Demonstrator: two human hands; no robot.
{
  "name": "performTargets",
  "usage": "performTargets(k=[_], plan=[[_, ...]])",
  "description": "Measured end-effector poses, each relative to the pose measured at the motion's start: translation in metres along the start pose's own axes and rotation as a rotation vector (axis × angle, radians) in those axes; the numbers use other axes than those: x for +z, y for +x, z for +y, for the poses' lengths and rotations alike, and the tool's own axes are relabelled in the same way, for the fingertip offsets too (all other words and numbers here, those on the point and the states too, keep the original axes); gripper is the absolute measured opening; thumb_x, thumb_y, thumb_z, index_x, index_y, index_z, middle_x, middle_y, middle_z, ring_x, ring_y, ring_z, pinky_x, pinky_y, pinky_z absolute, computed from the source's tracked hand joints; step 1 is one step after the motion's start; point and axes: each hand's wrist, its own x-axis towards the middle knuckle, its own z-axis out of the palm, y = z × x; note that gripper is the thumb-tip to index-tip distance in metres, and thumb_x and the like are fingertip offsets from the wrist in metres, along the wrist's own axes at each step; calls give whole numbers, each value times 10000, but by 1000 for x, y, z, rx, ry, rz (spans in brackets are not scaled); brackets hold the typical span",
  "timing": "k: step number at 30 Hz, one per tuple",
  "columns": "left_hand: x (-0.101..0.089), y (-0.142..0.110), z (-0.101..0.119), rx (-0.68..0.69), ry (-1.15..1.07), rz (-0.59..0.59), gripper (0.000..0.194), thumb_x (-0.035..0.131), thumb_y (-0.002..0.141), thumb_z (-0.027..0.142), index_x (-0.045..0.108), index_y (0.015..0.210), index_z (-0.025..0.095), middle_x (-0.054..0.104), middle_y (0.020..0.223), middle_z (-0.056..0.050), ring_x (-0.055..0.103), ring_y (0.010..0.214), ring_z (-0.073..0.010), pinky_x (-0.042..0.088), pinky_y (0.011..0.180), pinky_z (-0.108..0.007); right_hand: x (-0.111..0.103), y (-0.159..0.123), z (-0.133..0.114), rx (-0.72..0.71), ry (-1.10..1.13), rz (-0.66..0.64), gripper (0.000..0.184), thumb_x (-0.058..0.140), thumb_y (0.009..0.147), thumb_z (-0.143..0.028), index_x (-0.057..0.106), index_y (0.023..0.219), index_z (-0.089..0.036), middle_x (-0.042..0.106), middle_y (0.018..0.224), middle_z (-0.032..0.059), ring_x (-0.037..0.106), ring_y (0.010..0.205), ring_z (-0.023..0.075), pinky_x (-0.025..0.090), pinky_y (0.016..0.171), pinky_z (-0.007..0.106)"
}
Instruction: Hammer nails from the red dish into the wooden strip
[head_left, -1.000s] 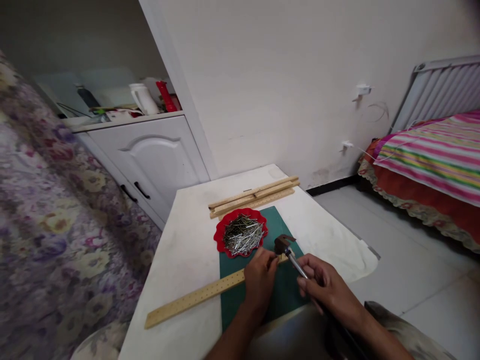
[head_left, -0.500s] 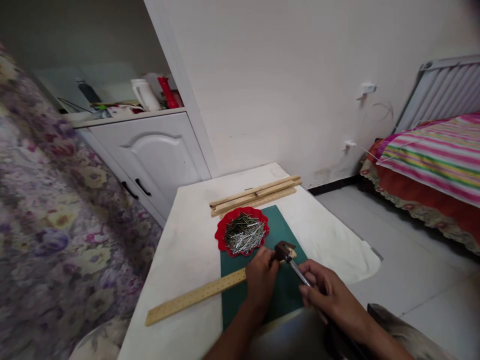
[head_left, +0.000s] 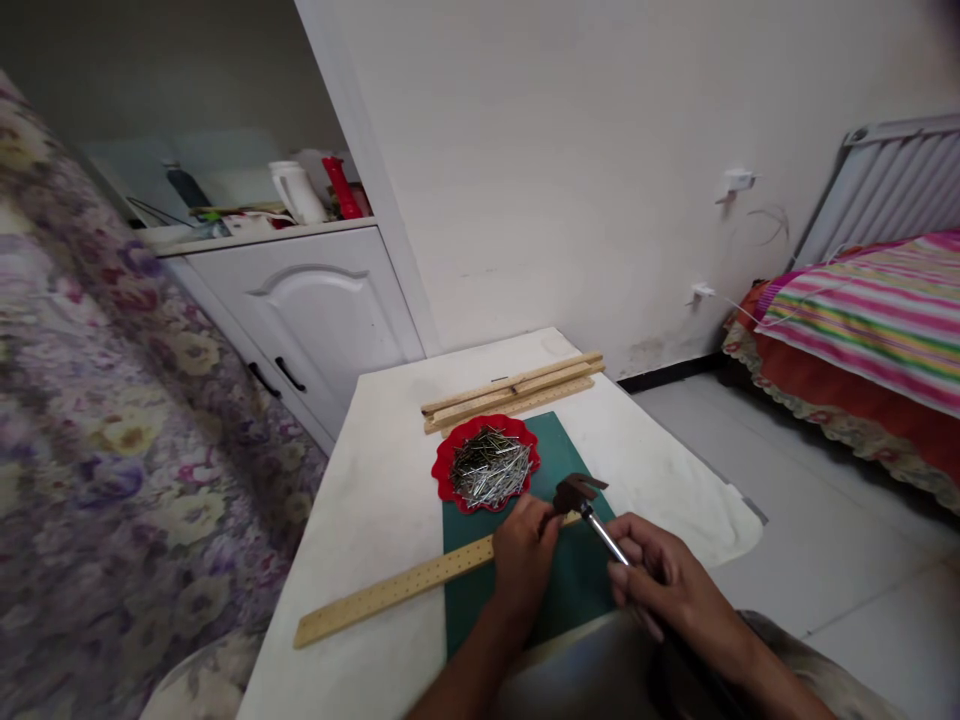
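A pale wall backs the tabletop, with a cabinet on the left and a bed on the right. The board slants across the near half of the tabletop, its left end close to the left edge, its other end on the green mat under your hands. Rows of dark dots run along its left stretch, so I'd judge that part worked over already; whether they are holes or nail heads is too small to tell. The stretch by the hammer looks like the part in hand, and how much is left there is hidden. Nails fill the bowl on the mat's far left corner, and strips lie towards the far edge, reaching the right edge.

Your left hand rests across the board, thumb and fingertips drawn together just beside the hammer's head; I can't tell whether they pinch a nail. Your right hand is wrapped around the hammer's handle, its fingers just beyond the board's right end, the head over that end.
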Motion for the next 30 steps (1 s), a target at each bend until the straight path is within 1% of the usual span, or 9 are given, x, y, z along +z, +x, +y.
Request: performTargets(k=[3, 5, 10, 14, 19, 23, 30], plan=[[-5, -2, 0, 24, -34, -29, 112, 485, 817, 198, 593, 791, 191, 568, 809, -16, 543, 731, -137, 406, 655, -244, -5, 3, 1, -41, 33, 32, 188, 539, 845, -364, 475, 898, -196, 536, 615, -61, 330, 336, 31, 234, 336, 153], [-11, -7, -3, 57, -6, -51, 106, 495, 812, 191, 598, 839, 194, 575, 840, -28, 549, 764, -152, 423, 673, -259, -8, 7, 2, -62, 49, 66, 228, 553, 835, -387, 490, 931, -190, 536, 611, -57, 334, 341, 34, 252, 336, 152], [-27, -26, -18, 164, 222, -35, 199, 533, 747, 112, 612, 899, 214, 594, 958, -55, 532, 905, -208, 423, 770, -340, -14, 11, 2, -102, 80, 154, 267, 571, 821, -409, 505, 940, -180, 540, 614, -45, 351, 349, 39, 266, 337, 156], [-35, -35, -23, 147, 359, -52, 250, 519, 749, 86, 620, 935, 220, 599, 1008, -62, 528, 933, -225, 411, 776, -365, -17, 11, -1, -106, 64, 173, 280, 563, 828, -414, 501, 958, -173, 543, 622, -38, 371, 345, 43, 255, 349, 168], [-33, -33, -27, 134, 452, -15, 242, 508, 785, 93, 620, 950, 230, 609, 1009, -56, 541, 927, -218, 408, 775, -355, -16, 14, 2, -104, 81, 172, 266, 572, 827, -406, 487, 953, -188, 535, 615, -51, 354, 332, 36, 237, 345, 163], [-30, -33, -31, 141, 471, -1, 214, 522, 800, 122, 624, 955, 230, 614, 1006, -52, 544, 909, -212, 407, 766, -342, -15, 18, 6, -110, 75, 162, 239, 555, 845, -381, 483, 975, -195, 529, 614, -55, 352, 339, 36, 235, 349, 161], [-14, -30, -23, 153, 424, -1, 200, 519, 801, 129, 622, 940, 229, 614, 989, -43, 535, 898, -209, 407, 758, -328, -11, 25, 1, -125, 44, 142, 220, 547, 850, -372, 490, 952, -186, 537, 628, -44, 369, 347, 44, 242, 362, 180]])
